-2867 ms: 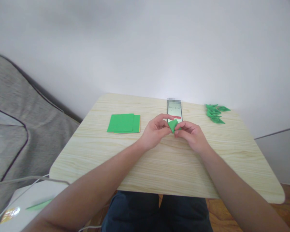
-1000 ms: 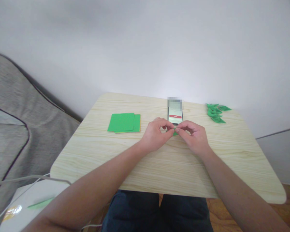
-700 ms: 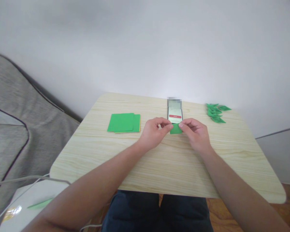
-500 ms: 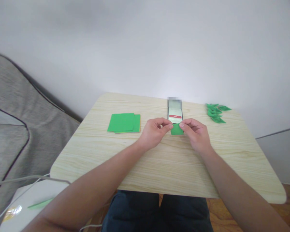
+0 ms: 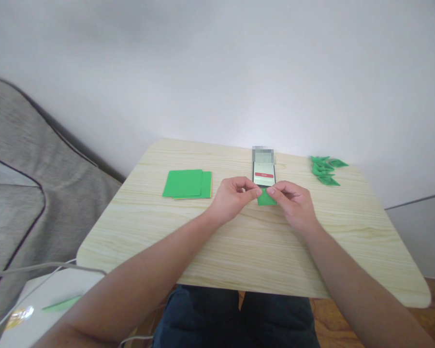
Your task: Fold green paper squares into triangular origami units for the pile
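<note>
A small folded piece of green paper is pinched between both hands, just in front of a phone with a lit screen. My left hand grips its upper left edge with thumb and forefinger. On the upper right edge, the thumb and forefinger of my right hand are closed. The thumbs are close together, and the fingertips cover part of the paper's top edge. Left of my hands lies a stack of square green paper, with a thin yellow edge showing beneath.
Several folded green paper pieces lie at the back right of the wooden table. A white wall rises behind it. Grey upholstery stands at the left, with cables and a white surface below.
Both thumbs have come closer together along the paper's top edge. The paper has shifted slightly towards me, away from the phone.
</note>
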Available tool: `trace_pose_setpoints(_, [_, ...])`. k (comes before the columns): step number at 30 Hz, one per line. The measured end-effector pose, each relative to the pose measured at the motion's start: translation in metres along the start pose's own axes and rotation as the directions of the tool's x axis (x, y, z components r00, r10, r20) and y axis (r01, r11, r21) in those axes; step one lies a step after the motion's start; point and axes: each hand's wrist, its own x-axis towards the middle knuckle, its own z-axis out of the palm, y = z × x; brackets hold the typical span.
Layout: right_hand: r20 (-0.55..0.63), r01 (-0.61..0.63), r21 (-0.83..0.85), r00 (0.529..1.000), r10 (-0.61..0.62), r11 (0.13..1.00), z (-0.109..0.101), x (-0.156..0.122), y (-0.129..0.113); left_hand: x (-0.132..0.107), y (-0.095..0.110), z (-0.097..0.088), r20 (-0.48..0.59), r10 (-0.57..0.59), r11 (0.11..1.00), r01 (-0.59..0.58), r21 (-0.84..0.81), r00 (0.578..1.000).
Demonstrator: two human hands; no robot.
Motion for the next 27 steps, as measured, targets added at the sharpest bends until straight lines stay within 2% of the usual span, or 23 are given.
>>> trace_pose_setpoints(4, [0.022, -0.035, 0.058, 0.999, 0.033, 0.998, -0.0009, 0.0009, 0.0024, 0.0003, -0.0011, -0.0014, -0.011, 0.015, 1.0, -0.015, 0.019, 1.0])
trace_pose_setpoints(8, [0.2, -0.107, 0.059, 0.975, 0.094, 0.992, -0.0013, 0.0006, 0.0032, 0.0012, -0.0026, -0.0029, -0.025, 0.032, 0.999, -0.032, 0.003, 0.999])
trace_pose_setpoints(10, [0.246, -0.107, 0.048, 0.965, 0.092, 0.993, -0.0011, 0.0002, 0.0027, 0.0017, -0.0029, -0.003, -0.014, 0.023, 0.999, -0.024, -0.034, 1.0])
trace_pose_setpoints(17, [0.19, -0.111, 0.014, 0.976, 0.106, 0.994, -0.0032, 0.0001, 0.0032, 0.0035, -0.0017, -0.0018, -0.02, 0.019, 0.983, -0.022, -0.183, 1.0])
trace_pose_setpoints(20, [0.2, -0.094, 0.018, 0.976, 0.089, 0.995, -0.0047, 0.0005, 0.0043, 0.0044, -0.0007, -0.002, -0.039, 0.011, 0.975, -0.02, -0.223, 0.999])
trace_pose_setpoints(27, [0.206, -0.084, 0.094, 0.976, 0.063, 0.992, -0.0031, 0.0015, 0.004, 0.006, -0.004, -0.0021, -0.046, 0.024, 0.98, -0.033, -0.196, 0.999])
